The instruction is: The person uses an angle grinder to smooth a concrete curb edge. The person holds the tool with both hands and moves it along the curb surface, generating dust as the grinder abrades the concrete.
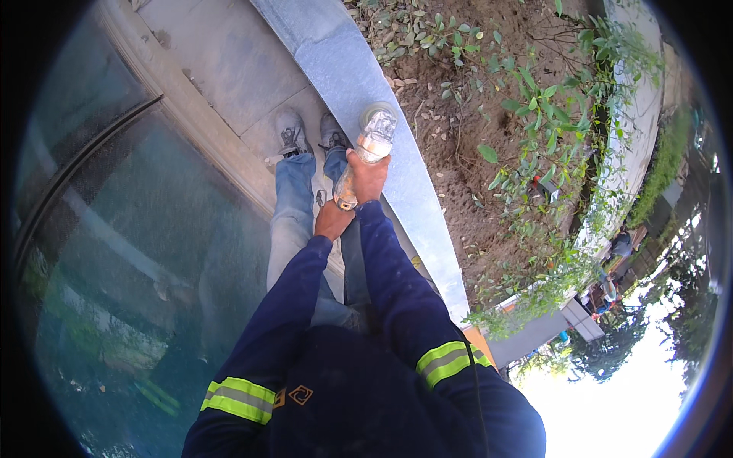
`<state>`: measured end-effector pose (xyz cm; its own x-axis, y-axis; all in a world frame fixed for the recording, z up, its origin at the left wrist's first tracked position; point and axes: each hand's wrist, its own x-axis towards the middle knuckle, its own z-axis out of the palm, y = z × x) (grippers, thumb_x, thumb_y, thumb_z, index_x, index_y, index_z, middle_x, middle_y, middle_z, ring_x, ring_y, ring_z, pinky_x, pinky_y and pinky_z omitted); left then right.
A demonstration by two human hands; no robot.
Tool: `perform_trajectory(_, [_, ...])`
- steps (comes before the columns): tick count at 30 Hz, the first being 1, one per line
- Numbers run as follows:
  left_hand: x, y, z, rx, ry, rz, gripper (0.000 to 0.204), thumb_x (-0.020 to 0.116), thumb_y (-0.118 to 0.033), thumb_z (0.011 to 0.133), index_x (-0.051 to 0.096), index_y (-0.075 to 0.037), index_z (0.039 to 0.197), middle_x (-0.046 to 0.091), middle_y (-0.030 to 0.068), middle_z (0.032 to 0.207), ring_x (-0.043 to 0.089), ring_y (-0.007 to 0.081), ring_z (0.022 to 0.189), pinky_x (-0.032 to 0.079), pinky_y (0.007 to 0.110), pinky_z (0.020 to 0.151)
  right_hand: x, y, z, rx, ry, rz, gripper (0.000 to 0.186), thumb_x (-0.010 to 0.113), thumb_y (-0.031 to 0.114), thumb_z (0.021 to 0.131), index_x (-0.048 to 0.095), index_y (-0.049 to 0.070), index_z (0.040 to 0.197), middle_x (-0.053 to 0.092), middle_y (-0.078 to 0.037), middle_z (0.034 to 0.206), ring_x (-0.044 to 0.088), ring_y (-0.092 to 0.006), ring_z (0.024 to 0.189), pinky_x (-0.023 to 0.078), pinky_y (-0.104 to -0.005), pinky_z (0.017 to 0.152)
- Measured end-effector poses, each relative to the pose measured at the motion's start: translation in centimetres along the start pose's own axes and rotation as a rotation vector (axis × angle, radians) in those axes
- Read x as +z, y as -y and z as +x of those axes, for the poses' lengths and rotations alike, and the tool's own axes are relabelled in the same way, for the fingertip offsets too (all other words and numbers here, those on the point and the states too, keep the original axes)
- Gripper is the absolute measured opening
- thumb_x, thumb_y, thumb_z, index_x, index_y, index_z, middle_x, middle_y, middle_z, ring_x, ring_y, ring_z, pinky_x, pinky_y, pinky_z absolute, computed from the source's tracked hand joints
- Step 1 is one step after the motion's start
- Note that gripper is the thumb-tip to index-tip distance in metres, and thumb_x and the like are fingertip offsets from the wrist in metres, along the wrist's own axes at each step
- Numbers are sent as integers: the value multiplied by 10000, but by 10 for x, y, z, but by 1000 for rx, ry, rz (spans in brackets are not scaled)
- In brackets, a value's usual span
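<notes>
Navy hi-vis sleeves (397, 305) came up from frame bottom. Glass wall (137, 252) on the left, grey stone curb (366, 84) and planted soil bed (489, 137) on the right, paving (229, 61) underfoot. Clear plastic bottle (366, 149) was tilted, long axis running from cap end near body up to base. Right hand (368, 177) wrapped mid-body; left hand (333, 220) closed at cap end, nearer.

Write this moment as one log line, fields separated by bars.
right hand: grips clear plastic bottle | left hand: at bottle's cap end | stance: standing beside grey stone ledge | right: soil bed with plants
</notes>
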<state>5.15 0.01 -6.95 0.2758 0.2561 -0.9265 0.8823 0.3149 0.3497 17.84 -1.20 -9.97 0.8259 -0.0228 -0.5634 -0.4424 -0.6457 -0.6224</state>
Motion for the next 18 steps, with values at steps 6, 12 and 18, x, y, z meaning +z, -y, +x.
perform_trajectory(6, [4, 5, 34, 30, -181, -181, 200, 598, -70, 918, 627, 102, 1014, 687, 198, 740, 704, 298, 580, 520, 433, 515, 38, 51, 16, -70, 186, -234, 810, 912, 427, 740, 497, -36, 1259, 742, -298, 1077, 733, -486, 1031, 570, -531, 907])
perform_trajectory(12, [-16, -45, 31, -87, -45, -325, 315, 790, -229, 859, 711, 63, 947, 726, 157, 756, 721, 252, 691, 528, 419, 641, 40, 74, 31, -77, 153, -282, 777, 931, 355, 738, 521, -75, 1237, 739, -282, 1085, 750, -414, 1019, 576, -471, 903])
perform_trajectory(18, [-9, -20, 37, 52, -72, 101, 410, 792, -298, 828, 752, 36, 1062, 774, 268, 1000, 748, 452, 980, 581, 512, 846, 19, 27, 34, -63, -11, 96, 766, 921, 334, 748, 526, -62, 1271, 731, -266, 1147, 734, -410, 1072, 546, -475, 972])
